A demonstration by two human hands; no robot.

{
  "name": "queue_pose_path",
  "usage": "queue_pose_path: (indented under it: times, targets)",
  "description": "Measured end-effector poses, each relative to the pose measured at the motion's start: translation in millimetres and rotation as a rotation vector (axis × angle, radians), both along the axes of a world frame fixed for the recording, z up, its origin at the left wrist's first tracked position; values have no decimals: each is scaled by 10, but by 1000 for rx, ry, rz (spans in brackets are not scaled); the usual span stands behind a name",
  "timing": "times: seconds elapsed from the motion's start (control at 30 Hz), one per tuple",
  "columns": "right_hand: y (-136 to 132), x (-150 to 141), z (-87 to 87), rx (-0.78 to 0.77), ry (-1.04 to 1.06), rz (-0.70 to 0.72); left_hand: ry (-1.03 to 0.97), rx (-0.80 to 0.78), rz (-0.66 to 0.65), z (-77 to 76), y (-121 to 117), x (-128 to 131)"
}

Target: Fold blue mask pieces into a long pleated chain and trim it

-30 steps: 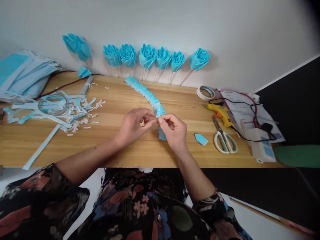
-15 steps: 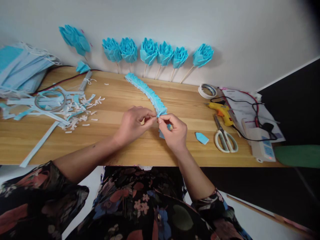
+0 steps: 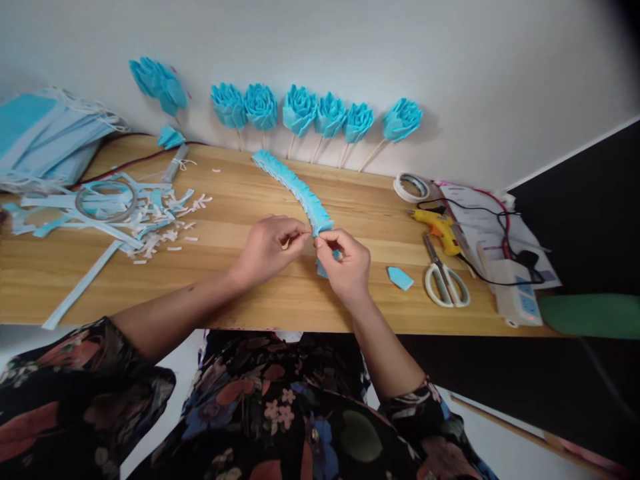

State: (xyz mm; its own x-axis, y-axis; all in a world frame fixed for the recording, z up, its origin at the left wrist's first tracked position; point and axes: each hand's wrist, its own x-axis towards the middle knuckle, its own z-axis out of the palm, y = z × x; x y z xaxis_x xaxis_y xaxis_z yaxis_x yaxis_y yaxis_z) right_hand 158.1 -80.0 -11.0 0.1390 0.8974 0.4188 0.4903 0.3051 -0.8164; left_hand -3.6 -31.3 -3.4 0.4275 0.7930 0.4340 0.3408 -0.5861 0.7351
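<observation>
Over the middle of the table, my right hand (image 3: 349, 263) pinches a small blue fabric petal (image 3: 324, 228) between thumb and forefinger. Close beside it, the fingertips of my left hand (image 3: 267, 250) are pressed together at the petal's left edge; whatever they hold is too small to make out. A curved row of overlapping blue petals (image 3: 293, 183) runs from behind my fingers toward the wall. More blue fabric (image 3: 323, 268) shows under my right hand, mostly covered. One loose blue petal (image 3: 401, 278) lies to the right.
Blue flowers on sticks (image 3: 299, 111) lean along the wall. To the right are scissors (image 3: 447, 283), a yellow glue gun (image 3: 437, 230), a tape roll (image 3: 411, 187) and a power strip (image 3: 515, 293). Face masks (image 3: 47, 137), a clear tape ring (image 3: 106, 219) and scraps (image 3: 165, 230) lie left.
The view has shifted slightly. My left fingertips have drawn a little away from my right ones; my right hand keeps its pinch on the petal.
</observation>
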Motion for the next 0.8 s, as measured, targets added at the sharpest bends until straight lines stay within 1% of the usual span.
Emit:
queue_pose_path:
  times: [0.23,0.37,0.47,0.6,0.73,0.8]
  targets:
    - [21,-8,-20,15,9,11,-49,-6,-3,-18,16,11]
    - [54,14,-53,0,61,17,-79,-95,22,-33,48,13]
    - [92,36,-88,-23,154,28,-163,-179,15,-26,77,8]
    - [148,62,-131,-55,262,46,-281,-264,-30,-14,101,9]
    - [188,84,-158,-55,332,52,-363,-317,-89,-24,129,-1]
    - [200,98,-167,-50,361,49,-444,-315,-69,-30,160,-13]
